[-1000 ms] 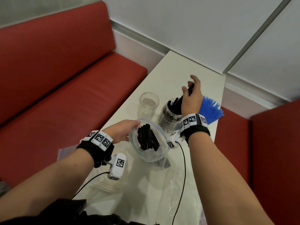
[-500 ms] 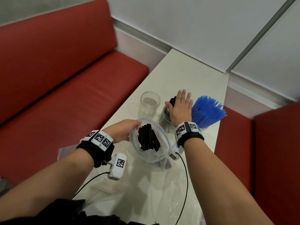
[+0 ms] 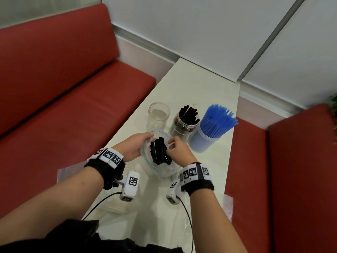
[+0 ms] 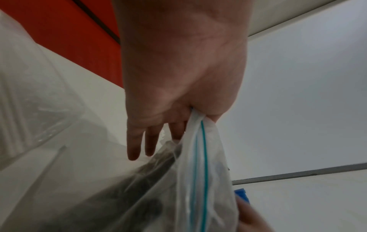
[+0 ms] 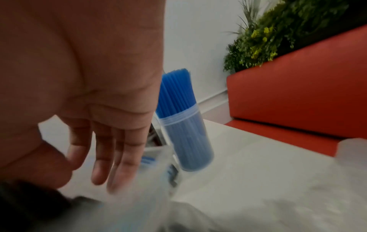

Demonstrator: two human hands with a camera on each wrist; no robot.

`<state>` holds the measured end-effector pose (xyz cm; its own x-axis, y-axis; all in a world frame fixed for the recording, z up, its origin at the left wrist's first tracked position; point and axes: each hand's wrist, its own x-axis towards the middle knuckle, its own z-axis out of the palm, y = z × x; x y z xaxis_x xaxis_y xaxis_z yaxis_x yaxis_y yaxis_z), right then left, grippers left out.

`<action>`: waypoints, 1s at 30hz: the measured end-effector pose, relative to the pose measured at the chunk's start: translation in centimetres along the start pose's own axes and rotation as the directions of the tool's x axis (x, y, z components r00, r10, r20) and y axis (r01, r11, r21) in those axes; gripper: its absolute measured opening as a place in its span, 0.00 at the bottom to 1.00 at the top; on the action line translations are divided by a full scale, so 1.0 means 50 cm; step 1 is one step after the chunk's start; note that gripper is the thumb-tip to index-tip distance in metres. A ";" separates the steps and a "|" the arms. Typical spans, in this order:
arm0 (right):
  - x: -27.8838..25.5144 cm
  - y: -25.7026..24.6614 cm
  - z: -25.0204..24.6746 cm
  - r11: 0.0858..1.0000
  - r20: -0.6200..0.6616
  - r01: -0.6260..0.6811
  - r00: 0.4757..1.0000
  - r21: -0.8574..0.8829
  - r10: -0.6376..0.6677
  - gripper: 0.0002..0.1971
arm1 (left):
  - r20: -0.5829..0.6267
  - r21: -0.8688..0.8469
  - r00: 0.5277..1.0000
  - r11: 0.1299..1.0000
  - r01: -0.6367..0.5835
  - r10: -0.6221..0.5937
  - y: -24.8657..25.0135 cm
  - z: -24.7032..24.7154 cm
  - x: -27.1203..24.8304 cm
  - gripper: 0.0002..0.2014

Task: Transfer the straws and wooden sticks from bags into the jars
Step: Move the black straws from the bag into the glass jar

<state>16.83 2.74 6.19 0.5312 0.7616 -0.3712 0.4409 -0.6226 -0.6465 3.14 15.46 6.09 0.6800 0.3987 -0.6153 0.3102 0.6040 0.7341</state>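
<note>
The left grip (image 3: 135,147) pinches the near-left rim of a clear zip bag (image 3: 164,170), thumb and forefinger closed on the plastic beside its teal seal line while the other fingers (image 4: 137,146) hang straight. The right grip (image 3: 177,149) is at the bag's right rim with its fingers (image 5: 119,158) loosely extended at the mouth; whether it has closed on anything cannot be told, as that wrist view is blurred. The bag stands on the white tabletop (image 3: 200,84) between the two hands, its mouth held wide and facing up. Inside it a bundle of black straws (image 3: 159,149) stands nearly upright, long axis leaning a little away from the person, their matte ends showing at the opening. Just beyond the bag stand three clear jars in a row: an empty jar (image 3: 158,115) on the left, a jar of black straws (image 3: 185,123) in the middle, and on the right a jar of blue straws (image 3: 212,132) fanning up and rightward. Red benches (image 3: 63,84) flank the tabletop.
</note>
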 end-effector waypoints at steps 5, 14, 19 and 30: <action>-0.053 0.020 0.089 0.996 -0.107 0.036 0.994 0.082 -0.027 0.17 | 0.099 -0.011 0.995 1.000 0.015 -0.014 -0.015 0.017 -0.028 0.22; -0.090 0.008 0.072 0.966 -0.247 0.086 0.969 0.245 -0.024 0.15 | 0.097 0.078 0.995 0.997 -0.018 0.010 -0.016 0.015 -0.058 0.23; -0.091 -0.013 0.052 0.952 -0.244 0.121 0.968 0.281 -0.051 0.20 | 0.071 0.085 0.997 0.996 -0.023 0.017 -0.009 0.021 -0.065 0.22; -0.091 -0.001 0.071 0.956 -0.191 0.105 0.980 0.275 -0.053 0.07 | 0.069 0.120 0.997 0.992 0.026 -0.034 -0.008 0.010 -0.051 0.24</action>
<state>11.82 -0.06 5.54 0.6352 0.7453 -0.2026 0.2783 -0.4656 -0.8401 1.62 13.86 7.49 0.7129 0.3294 -0.6190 0.4052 0.5270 0.7471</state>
